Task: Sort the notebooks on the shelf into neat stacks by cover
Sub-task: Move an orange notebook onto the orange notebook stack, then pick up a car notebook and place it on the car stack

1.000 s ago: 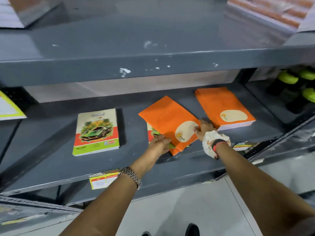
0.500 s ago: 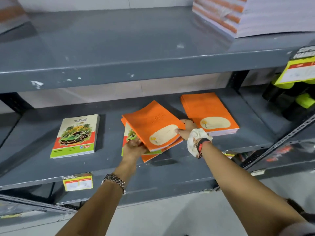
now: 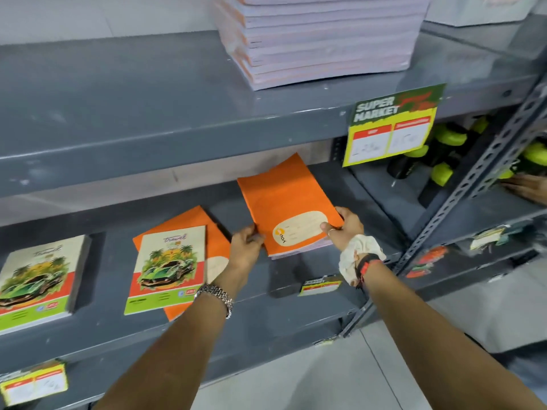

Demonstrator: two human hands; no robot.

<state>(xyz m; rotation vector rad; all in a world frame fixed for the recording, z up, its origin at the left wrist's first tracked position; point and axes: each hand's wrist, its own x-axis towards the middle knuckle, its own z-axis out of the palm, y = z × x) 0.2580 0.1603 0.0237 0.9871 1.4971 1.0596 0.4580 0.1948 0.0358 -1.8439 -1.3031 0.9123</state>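
Observation:
An orange notebook [image 3: 282, 202] lies on top of the orange stack at the right of the grey middle shelf [image 3: 296, 309]. My left hand [image 3: 247, 247] pinches its near left edge and my right hand [image 3: 344, 226] grips its near right corner. Left of my hands a car-cover notebook [image 3: 168, 267] lies on another orange notebook [image 3: 192, 217], which sticks out beneath it. A further car-cover stack [image 3: 35, 279] sits at the far left.
A tall pile of pale notebooks [image 3: 319, 39] rests on the shelf above. A price sign [image 3: 390, 125] hangs from that shelf's edge. Green-capped black items [image 3: 444, 155] and another person's hand [image 3: 529, 187] are in the right bay. Price tags [image 3: 319, 285] line the shelf front.
Both hands carried the top orange notebook rightward off the mixed pile onto the right orange stack. The car-cover notebook beneath it is now uncovered. The camera shifted right and closer.

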